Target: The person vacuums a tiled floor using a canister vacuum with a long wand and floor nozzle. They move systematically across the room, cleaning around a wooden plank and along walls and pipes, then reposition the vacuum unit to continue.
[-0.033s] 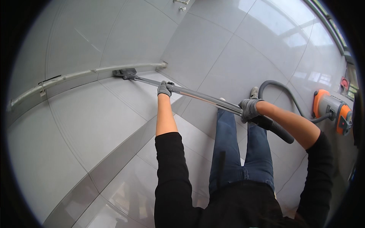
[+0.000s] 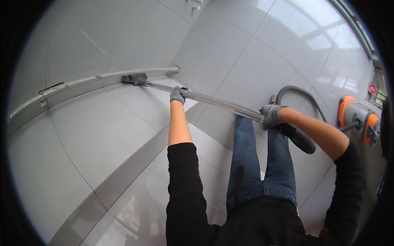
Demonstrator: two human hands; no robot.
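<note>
A grey vacuum cleaner wand [image 2: 223,107] slants across the view, held by both my hands in grey gloves. My left hand [image 2: 177,95] is closed round its middle. My right hand [image 2: 271,116] grips the upper end, near the dark handle. At the far end, the dark floor head [image 2: 135,78] rests on the raised tiled ledge, against the wall base under a pale pipe [image 2: 98,76]. From the handle a ribbed grey hose [image 2: 301,139] bends down and passes partly behind my right forearm. It loops to the orange and grey vacuum body [image 2: 355,116] at the right.
The tiled ledge [image 2: 98,131] drops off along a darker step edge [image 2: 123,169] to my left. Large glossy tiles [image 2: 230,41] lie ahead. A small metal fitting [image 2: 196,7] is at the top. A thin cord [image 2: 318,185] runs on the floor at right.
My right hand has shifted slightly right, taking the wand's near end with it. The hose below the handle bends more. The floor head and my left hand look nearly unmoved.
</note>
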